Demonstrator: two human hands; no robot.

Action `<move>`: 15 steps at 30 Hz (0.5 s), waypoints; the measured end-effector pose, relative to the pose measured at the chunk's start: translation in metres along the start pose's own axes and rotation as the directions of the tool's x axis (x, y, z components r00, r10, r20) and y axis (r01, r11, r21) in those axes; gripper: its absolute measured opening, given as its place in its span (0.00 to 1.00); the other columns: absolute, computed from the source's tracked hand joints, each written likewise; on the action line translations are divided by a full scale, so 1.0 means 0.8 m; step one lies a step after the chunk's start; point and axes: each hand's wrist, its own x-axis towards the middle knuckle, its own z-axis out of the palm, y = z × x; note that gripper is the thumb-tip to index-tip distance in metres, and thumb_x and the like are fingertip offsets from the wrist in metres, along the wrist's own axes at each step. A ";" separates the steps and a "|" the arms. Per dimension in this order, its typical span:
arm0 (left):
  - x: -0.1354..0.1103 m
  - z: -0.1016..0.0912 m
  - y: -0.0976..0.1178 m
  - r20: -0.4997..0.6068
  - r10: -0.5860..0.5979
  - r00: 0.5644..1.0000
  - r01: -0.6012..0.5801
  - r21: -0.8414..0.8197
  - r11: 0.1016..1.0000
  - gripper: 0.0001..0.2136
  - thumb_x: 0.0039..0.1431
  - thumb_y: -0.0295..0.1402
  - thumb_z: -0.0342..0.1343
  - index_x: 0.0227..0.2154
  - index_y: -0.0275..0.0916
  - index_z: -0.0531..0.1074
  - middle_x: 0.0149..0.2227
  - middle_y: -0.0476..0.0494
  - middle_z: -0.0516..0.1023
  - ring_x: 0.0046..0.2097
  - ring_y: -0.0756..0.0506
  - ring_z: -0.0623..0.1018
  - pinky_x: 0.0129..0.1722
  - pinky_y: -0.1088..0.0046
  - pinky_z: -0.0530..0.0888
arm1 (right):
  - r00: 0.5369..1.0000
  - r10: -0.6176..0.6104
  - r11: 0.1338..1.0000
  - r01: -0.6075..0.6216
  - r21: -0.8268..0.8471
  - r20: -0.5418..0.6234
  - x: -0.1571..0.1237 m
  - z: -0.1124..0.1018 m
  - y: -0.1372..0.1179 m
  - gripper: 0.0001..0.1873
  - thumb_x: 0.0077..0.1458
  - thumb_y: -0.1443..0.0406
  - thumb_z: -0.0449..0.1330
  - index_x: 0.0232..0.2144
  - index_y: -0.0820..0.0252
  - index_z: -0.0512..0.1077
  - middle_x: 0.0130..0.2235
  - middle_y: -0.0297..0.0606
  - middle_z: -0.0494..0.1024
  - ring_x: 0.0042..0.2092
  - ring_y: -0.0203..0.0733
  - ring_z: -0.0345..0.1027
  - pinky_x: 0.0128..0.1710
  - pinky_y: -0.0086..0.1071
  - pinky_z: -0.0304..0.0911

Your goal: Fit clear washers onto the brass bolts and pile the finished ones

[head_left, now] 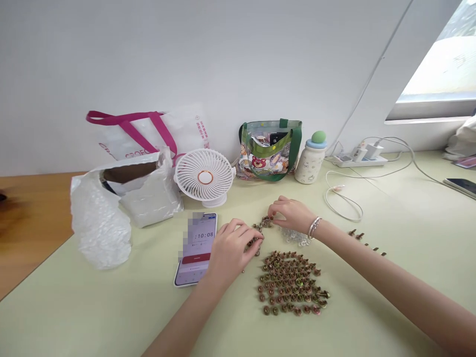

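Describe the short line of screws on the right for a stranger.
On the pale green desk, look right of the right hand and its silver bracelet. A short line of bronze-coloured screws lies there, spread out singly, unlike the big packed cluster.

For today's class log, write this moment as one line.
left hand: over brass-coloured screws | right hand: on screw cluster | beside: screw pile

Pretty bright overall, soft light, window (442, 54) top right totally blown out. White wall (186, 64) evenly lit, no glare. Only faint shadows under left hand (230, 253) and right hand (293, 213). Dark blurry smear on wood strip (22, 218) at left edge. Wide-angle bend near frame edges, fine detail bit soft.
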 end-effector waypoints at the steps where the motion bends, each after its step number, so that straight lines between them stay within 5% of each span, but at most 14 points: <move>1: 0.000 0.001 0.000 -0.001 0.000 1.000 0.000 -0.003 1.000 0.04 0.56 0.30 0.53 0.29 0.43 0.71 0.30 0.53 0.77 0.39 0.46 0.70 0.37 0.67 0.66 | 1.000 -0.005 1.000 0.005 0.008 0.003 0.001 0.002 0.000 0.04 0.49 0.69 0.59 0.30 0.56 0.70 0.34 0.36 0.76 0.41 0.43 0.64 0.36 0.32 0.59; 12: 0.000 0.000 0.005 0.061 -0.135 0.989 0.140 -0.077 0.987 0.04 0.56 0.30 0.52 0.32 0.44 0.71 0.32 0.53 0.77 0.40 0.46 0.70 0.39 0.68 0.67 | 0.993 0.025 0.962 0.006 0.274 -0.111 -0.033 -0.007 -0.021 0.04 0.55 0.68 0.53 0.34 0.58 0.66 0.35 0.37 0.74 0.40 0.38 0.66 0.40 0.33 0.63; 15: 0.000 -0.001 0.010 0.095 -0.190 0.977 0.202 -0.144 0.969 0.05 0.57 0.31 0.51 0.35 0.44 0.70 0.32 0.53 0.77 0.41 0.46 0.70 0.39 0.68 0.68 | 0.991 0.082 0.718 0.016 0.696 -0.107 -0.050 -0.007 -0.042 0.05 0.55 0.67 0.53 0.36 0.58 0.65 0.36 0.37 0.73 0.38 0.36 0.68 0.39 0.33 0.65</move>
